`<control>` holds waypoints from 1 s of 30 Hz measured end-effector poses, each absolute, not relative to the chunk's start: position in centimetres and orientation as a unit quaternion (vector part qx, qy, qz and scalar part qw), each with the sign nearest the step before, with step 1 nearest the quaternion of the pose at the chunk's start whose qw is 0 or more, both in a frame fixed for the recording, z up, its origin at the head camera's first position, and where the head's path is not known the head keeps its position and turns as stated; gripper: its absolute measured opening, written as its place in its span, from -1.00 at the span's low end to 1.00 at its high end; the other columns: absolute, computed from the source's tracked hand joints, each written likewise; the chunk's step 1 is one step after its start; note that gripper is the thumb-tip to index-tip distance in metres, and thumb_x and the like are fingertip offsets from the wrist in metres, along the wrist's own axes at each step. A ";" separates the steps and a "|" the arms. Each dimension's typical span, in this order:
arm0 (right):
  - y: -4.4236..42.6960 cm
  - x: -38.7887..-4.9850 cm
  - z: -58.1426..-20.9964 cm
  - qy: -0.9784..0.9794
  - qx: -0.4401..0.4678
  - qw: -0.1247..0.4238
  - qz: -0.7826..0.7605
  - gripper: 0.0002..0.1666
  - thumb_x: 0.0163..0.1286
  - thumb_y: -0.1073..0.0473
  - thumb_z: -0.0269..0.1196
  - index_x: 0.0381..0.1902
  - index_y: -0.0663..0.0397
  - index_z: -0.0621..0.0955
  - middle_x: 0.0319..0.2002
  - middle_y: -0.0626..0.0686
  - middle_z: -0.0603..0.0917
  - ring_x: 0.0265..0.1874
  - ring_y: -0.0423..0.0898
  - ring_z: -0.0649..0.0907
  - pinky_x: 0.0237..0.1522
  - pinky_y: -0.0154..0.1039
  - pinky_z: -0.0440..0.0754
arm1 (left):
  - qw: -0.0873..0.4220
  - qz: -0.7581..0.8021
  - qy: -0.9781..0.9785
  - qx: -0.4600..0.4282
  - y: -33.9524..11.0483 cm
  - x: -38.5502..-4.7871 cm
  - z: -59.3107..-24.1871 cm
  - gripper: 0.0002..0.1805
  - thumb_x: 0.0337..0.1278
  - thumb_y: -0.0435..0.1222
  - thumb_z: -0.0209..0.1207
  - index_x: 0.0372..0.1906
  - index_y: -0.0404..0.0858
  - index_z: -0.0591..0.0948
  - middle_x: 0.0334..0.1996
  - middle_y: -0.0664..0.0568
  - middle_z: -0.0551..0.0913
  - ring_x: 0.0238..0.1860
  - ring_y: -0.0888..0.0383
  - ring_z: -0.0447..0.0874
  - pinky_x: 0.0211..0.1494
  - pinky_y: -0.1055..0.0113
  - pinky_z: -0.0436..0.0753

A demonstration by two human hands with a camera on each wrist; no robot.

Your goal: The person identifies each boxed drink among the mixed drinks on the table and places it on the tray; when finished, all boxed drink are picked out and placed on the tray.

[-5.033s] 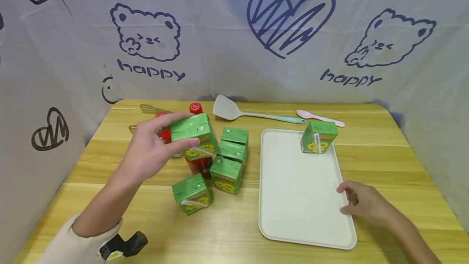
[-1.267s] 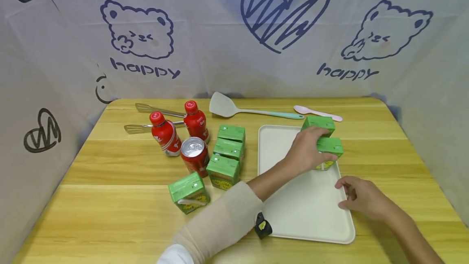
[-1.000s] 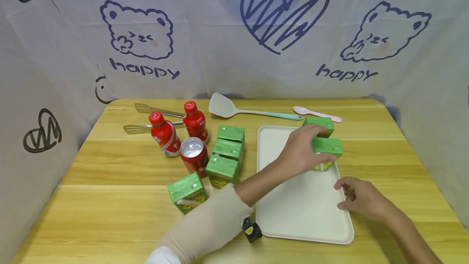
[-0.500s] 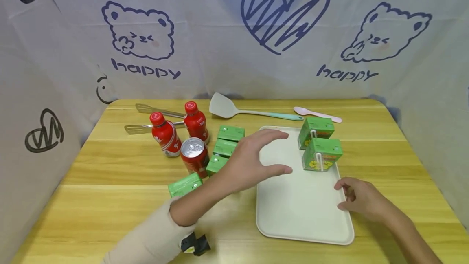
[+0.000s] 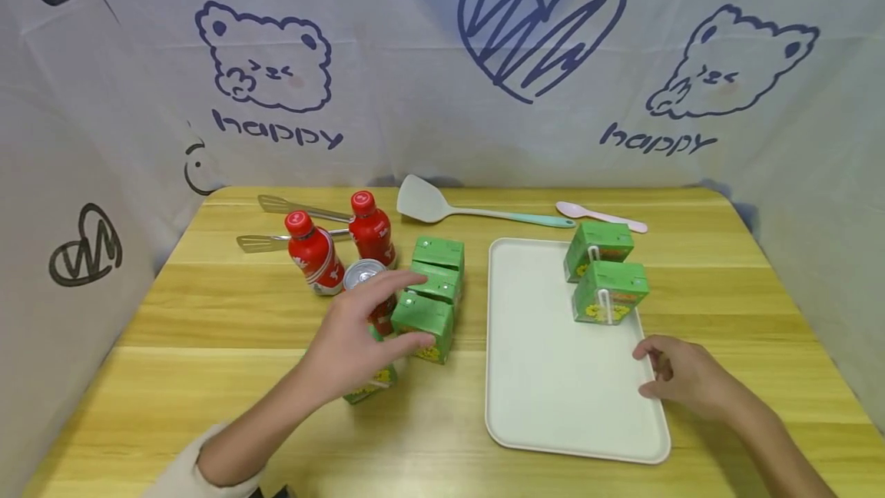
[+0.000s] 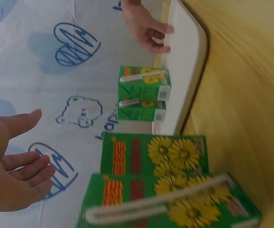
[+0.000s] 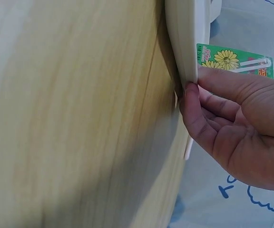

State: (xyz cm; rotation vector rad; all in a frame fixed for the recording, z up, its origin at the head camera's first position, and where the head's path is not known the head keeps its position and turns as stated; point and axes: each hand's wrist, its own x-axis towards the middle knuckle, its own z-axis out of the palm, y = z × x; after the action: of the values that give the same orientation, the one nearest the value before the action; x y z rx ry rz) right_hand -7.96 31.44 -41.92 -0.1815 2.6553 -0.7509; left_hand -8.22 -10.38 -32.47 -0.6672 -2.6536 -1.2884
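Observation:
My left hand [image 5: 346, 348] hovers over the left group of green drink cartons, thumb and fingers spread, holding nothing. One carton [image 5: 376, 386] is partly hidden under it; a row of three more, the front one [image 5: 423, 317] nearest, stands just right of it. In the left wrist view, two cartons [image 6: 151, 202] loom close below the hand. My right hand [image 5: 684, 375] pinches the right rim of the white tray [image 5: 539, 406], its thumb and a finger on either side of the edge [image 7: 189, 71]. Two upright cartons [image 5: 608, 294] with straws stand at the tray's far right.
Behind the left hand are a red can [image 5: 362, 271] and two red bottles [image 5: 314, 256]. Metal spatulas [image 5: 297, 210], a pale turner [image 5: 425, 202] and a pink spoon [image 5: 601, 216] lie along the table's back. A drawn-on white cloth [image 5: 401, 98] hangs behind.
My left hand has carried a carton onto the tray, in front of the one there, and let it go. It has then swung back left over the other cartons. The right hand stays put.

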 end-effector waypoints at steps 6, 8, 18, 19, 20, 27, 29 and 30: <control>31.6 -7.9 -42.0 0.943 -0.069 0.181 -0.273 -0.53 0.00 0.21 0.45 -0.13 0.18 0.53 -0.44 -0.03 0.46 -0.54 -0.23 0.39 -0.51 -0.38 0.37 | 0.058 -0.407 -0.893 -0.183 -13.3 -7.1 -33.8 -0.37 -0.22 -0.19 0.48 0.11 -0.09 0.58 0.06 0.12 0.64 0.05 0.12 0.60 0.07 0.10 0.58; 31.5 -7.9 -42.0 0.942 -0.068 0.181 -0.274 -0.54 0.01 0.22 0.45 -0.13 0.18 0.52 -0.44 -0.02 0.45 -0.53 -0.23 0.39 -0.51 -0.39 0.37 | 0.052 -0.409 -0.896 -0.167 -14.2 -6.9 -34.3 -0.38 -0.21 -0.17 0.47 0.11 -0.07 0.58 0.08 0.13 0.63 0.12 0.09 0.57 0.15 0.04 0.53; 31.4 -7.9 -41.7 0.940 -0.059 0.191 -0.277 -0.53 0.03 0.23 0.44 -0.12 0.20 0.52 -0.45 -0.01 0.45 -0.51 -0.20 0.40 -0.51 -0.38 0.38 | 0.004 -0.448 -0.888 -0.100 -16.7 -6.1 -37.1 -0.42 -0.15 -0.15 0.45 0.08 -0.17 0.59 0.06 0.05 0.63 0.10 0.06 0.57 0.14 0.11 0.57; 31.4 -7.9 -41.7 0.940 -0.058 0.192 -0.276 -0.53 0.03 0.23 0.44 -0.12 0.20 0.52 -0.45 -0.02 0.45 -0.51 -0.20 0.40 -0.51 -0.38 0.38 | -0.001 -0.456 -0.885 -0.093 -16.7 -6.0 -37.4 -0.41 -0.17 -0.15 0.45 0.08 -0.17 0.59 0.05 0.04 0.63 0.07 0.08 0.58 0.13 0.18 0.58; 31.4 -7.9 -41.7 0.940 -0.056 0.193 -0.275 -0.53 0.03 0.23 0.44 -0.12 0.20 0.52 -0.45 -0.02 0.45 -0.51 -0.20 0.40 -0.51 -0.38 0.38 | -0.005 -0.466 -0.881 -0.087 -16.6 -5.9 -37.7 -0.41 -0.18 -0.17 0.46 0.09 -0.17 0.59 0.05 0.03 0.64 0.05 0.11 0.58 0.11 0.24 0.59; 31.3 -7.8 -41.7 0.942 -0.056 0.191 -0.269 -0.53 0.02 0.23 0.44 -0.12 0.19 0.52 -0.45 -0.02 0.45 -0.52 -0.19 0.40 -0.51 -0.38 0.38 | -0.010 -0.525 -0.850 -0.042 -16.0 -5.3 -38.8 -0.36 -0.29 -0.29 0.50 0.09 -0.17 0.59 0.06 -0.04 0.63 -0.08 0.27 0.57 -0.03 0.44 0.58; 31.3 -7.8 -41.7 0.942 -0.055 0.191 -0.270 -0.54 0.02 0.23 0.45 -0.12 0.18 0.52 -0.45 -0.02 0.45 -0.52 -0.20 0.40 -0.51 -0.38 0.37 | -0.009 -0.527 -0.849 -0.033 -16.0 -5.2 -38.9 -0.36 -0.28 -0.29 0.50 0.09 -0.17 0.58 0.06 -0.05 0.63 -0.10 0.27 0.57 -0.05 0.44 0.58; 31.4 -7.9 -41.8 0.942 -0.057 0.190 -0.270 -0.53 0.02 0.23 0.45 -0.12 0.19 0.52 -0.45 -0.02 0.45 -0.52 -0.20 0.40 -0.51 -0.38 0.37 | -0.007 -0.527 -0.849 -0.032 -15.9 -5.2 -39.0 -0.36 -0.28 -0.29 0.50 0.09 -0.18 0.59 0.06 -0.05 0.63 -0.11 0.27 0.57 -0.06 0.44 0.58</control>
State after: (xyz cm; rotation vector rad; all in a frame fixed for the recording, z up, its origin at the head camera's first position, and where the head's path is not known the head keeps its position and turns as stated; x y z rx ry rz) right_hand -7.87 31.35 -41.76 -0.1612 2.6474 -0.7588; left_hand -5.20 -15.95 -38.96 -0.1005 -2.6791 -1.6635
